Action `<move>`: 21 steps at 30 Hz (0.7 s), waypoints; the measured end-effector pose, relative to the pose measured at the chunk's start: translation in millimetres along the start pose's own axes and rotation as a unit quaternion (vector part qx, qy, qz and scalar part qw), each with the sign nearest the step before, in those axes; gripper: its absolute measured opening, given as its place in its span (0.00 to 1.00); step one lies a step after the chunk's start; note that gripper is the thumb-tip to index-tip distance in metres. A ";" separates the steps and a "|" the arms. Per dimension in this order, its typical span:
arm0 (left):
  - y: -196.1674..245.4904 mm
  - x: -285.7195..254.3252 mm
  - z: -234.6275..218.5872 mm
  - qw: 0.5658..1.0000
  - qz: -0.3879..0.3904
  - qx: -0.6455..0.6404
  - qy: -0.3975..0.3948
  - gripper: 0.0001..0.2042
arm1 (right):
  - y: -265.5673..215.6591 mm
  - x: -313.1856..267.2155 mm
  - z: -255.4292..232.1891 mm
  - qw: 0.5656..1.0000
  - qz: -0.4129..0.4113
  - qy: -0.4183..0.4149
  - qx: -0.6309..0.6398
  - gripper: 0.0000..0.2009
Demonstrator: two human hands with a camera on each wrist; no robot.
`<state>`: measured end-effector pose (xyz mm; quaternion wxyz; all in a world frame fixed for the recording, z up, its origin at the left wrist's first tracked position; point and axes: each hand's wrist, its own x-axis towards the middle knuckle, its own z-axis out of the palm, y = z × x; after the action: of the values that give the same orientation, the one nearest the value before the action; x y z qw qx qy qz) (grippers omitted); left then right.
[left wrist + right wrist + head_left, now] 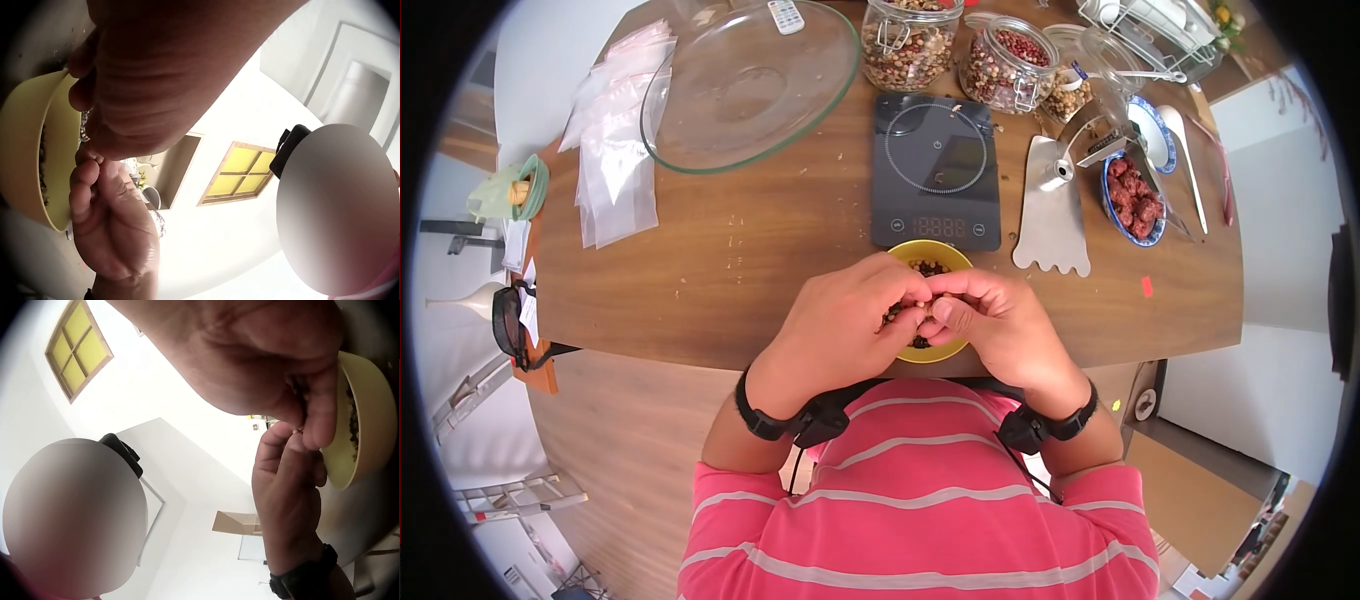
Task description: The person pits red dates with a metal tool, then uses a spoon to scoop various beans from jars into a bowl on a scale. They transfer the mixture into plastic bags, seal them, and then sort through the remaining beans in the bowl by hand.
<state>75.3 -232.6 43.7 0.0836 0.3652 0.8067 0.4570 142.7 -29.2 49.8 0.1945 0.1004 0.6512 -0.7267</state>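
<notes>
Both hands meet over a yellow bowl (947, 254) at the table's front edge. Dark and tan beans (926, 268) lie inside it, partly hidden by the fingers. My left hand (840, 305) curls its thumb and forefinger together over the bowl's left side. From the right, my right hand (992, 315) brings its bent thumb and fingertips against the left ones. Between the fingertips, in the right wrist view, shows a small pale bean-like piece (297, 432), pinched from both sides; I cannot tell its exact kind. The left wrist view shows the bowl (25, 144) beside the joined fingertips.
A black kitchen scale (936, 205) lies just behind the bowl. Glass jars of beans (910, 55) stand at the back, near a glass plate (750, 125) and plastic bags (618, 190). To the right are a metal scraper-like plate (1050, 220) and a blue-patterned bowl (1112, 215) with dark-red pieces.
</notes>
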 end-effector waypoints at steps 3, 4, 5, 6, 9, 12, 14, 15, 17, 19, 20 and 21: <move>-2.0 -0.4 1.6 1.000 0.006 -0.005 0.003 0.08 | -0.5 1.0 -0.7 1.000 0.003 0.004 -0.005 0.13; -2.9 -0.7 2.2 1.000 0.007 -0.004 0.006 0.08 | -1.2 1.1 -0.8 1.000 0.003 0.004 -0.005 0.13; -2.3 -0.8 1.6 1.000 0.007 -0.004 0.006 0.08 | -2.3 0.9 -1.0 1.000 0.007 0.002 -0.013 0.13; -1.1 -1.0 0.7 1.000 -0.004 -0.019 0.008 0.08 | -2.9 0.7 -1.3 1.000 0.011 0.001 -0.021 0.13; -2.2 -3.7 2.7 0.998 -0.027 -0.052 0.021 0.08 | -1.7 0.2 -4.4 0.996 0.021 0.012 -0.090 0.13; -2.2 -5.2 1.7 0.997 -0.034 -0.066 0.027 0.08 | -7.5 -0.4 -2.5 0.988 -0.004 0.040 -0.149 0.13; -0.8 -5.6 -0.2 0.997 -0.031 -0.063 0.024 0.09 | -5.7 1.9 -5.1 0.992 -0.001 0.021 -0.123 0.14; 0.4 -5.6 -0.4 0.997 -0.029 -0.061 0.026 0.09 | -3.6 3.1 -6.9 0.996 0.002 0.004 -0.094 0.14; -0.3 -5.6 0.7 0.997 -0.026 -0.059 0.028 0.10 | 2.7 4.4 -10.1 1.000 0.007 -0.018 -0.010 0.16; -4.2 -6.7 4.2 0.996 0.011 -0.067 0.060 0.10 | 8.2 4.8 -10.6 0.996 0.014 -0.038 0.077 0.18; -3.7 -6.7 3.9 0.996 0.010 -0.068 0.059 0.10 | 10.5 4.8 -10.0 0.985 0.015 -0.056 0.160 0.20; -2.3 -6.3 2.6 0.996 0.008 -0.063 0.058 0.11 | 11.9 4.4 -9.2 0.968 0.015 -0.073 0.242 0.22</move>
<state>79.9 -235.7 39.1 0.0557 0.3383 0.7768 0.5283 142.6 -21.7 36.1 0.2221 0.1007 0.4389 -0.8648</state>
